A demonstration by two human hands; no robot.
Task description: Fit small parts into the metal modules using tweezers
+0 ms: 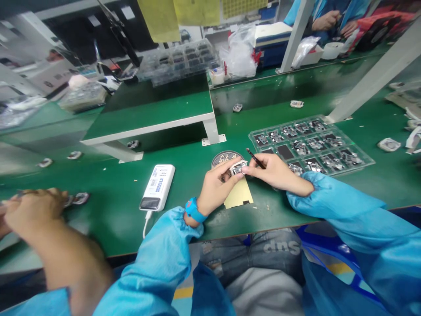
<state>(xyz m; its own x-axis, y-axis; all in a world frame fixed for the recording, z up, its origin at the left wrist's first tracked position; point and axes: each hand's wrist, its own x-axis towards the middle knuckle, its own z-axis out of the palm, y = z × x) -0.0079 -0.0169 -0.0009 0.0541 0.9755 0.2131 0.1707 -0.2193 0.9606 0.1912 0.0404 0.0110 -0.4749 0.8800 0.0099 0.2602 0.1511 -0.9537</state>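
My left hand (219,186) pinches a small electronic part (238,167) above the green bench, a blue band on its wrist. My right hand (274,172) is closed round a thin dark tool (255,158) whose tip sits by the part. Under both hands lies a yellow sheet (239,197), and behind them a round perforated disc (224,157).
A clear tray of small parts (312,144) lies right of my hands. A white power bank (158,186) with a cable sits to the left. A co-worker's arm (49,232) reaches in at lower left. A raised green shelf (151,120) stands behind; loose parts dot the bench.
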